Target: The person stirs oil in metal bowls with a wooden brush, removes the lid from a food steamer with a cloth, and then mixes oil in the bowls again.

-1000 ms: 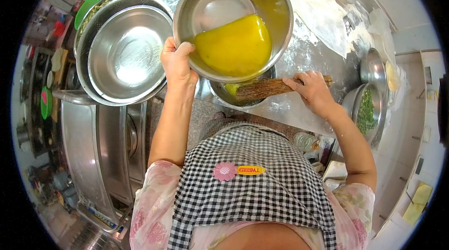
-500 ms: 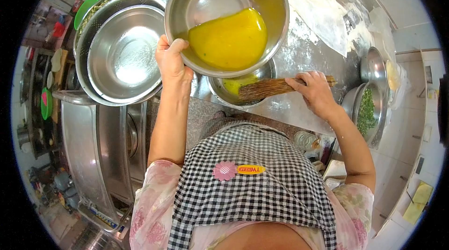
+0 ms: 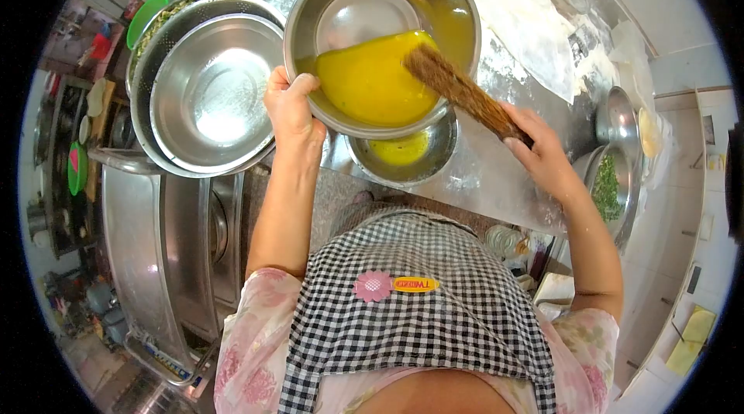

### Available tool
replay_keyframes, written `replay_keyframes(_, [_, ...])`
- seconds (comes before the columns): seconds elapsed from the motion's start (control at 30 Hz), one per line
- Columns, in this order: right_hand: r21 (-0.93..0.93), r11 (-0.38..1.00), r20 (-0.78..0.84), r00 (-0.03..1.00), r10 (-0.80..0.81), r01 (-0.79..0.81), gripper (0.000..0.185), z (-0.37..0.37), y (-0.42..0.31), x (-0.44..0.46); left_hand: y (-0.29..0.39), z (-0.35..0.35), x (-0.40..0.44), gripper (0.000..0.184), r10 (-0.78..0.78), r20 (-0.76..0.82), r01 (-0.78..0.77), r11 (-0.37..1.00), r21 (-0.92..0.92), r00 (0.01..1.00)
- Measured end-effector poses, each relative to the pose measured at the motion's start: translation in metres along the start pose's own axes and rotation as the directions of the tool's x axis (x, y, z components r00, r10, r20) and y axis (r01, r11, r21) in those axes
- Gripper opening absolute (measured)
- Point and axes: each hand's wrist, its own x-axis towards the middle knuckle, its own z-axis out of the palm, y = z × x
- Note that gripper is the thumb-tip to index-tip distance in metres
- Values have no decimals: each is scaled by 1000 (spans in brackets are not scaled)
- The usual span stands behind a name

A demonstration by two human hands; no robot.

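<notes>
My left hand [image 3: 293, 108] grips the rim of a large steel bowl [image 3: 304, 15], thumb over the edge. The bowl is tilted toward me, and yellow liquid [image 3: 364, 81] pools in its near side. My right hand [image 3: 533, 139] is closed round a bamboo whisk brush [image 3: 473, 100], a bundle of thin brown sticks. The brush's tip lies over the near right part of the large bowl, at the liquid's edge. Below the tilted bowl, a smaller steel bowl [image 3: 446, 152] on the table holds a little yellow liquid [image 3: 401, 149]; its far side is hidden.
Stacked steel basins [image 3: 213, 89] stand at left beside a perforated one [image 3: 143, 116]. The steel table [image 3: 504, 182] carries white flour and a plastic sheet [image 3: 535, 23]. At right are bowls, one with chopped greens [image 3: 607, 188]. A metal cabinet [image 3: 133, 236] stands at lower left.
My right hand has raised the brush out of the smaller bowl and swung its tip up over the large bowl. The large bowl has shifted slightly toward me in view.
</notes>
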Motion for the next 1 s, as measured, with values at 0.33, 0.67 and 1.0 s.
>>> replay_keyframes(0.33, [-62, 989, -120, 984, 130, -138, 50, 41, -29, 29, -4, 5, -7, 19, -4, 18, 4, 1000, -1, 1000])
replay_keyframes(0.67, [-6, 998, 29, 997, 67, -67, 53, 45, -28, 1, -10, 5, -9, 18, -2, 36, 2, 1000, 9, 999])
replay_keyframes(1.0, [-29, 997, -70, 995, -71, 69, 56, 30, -11, 6, -8, 7, -10, 18, 0, 50, 1, 1000, -21, 999])
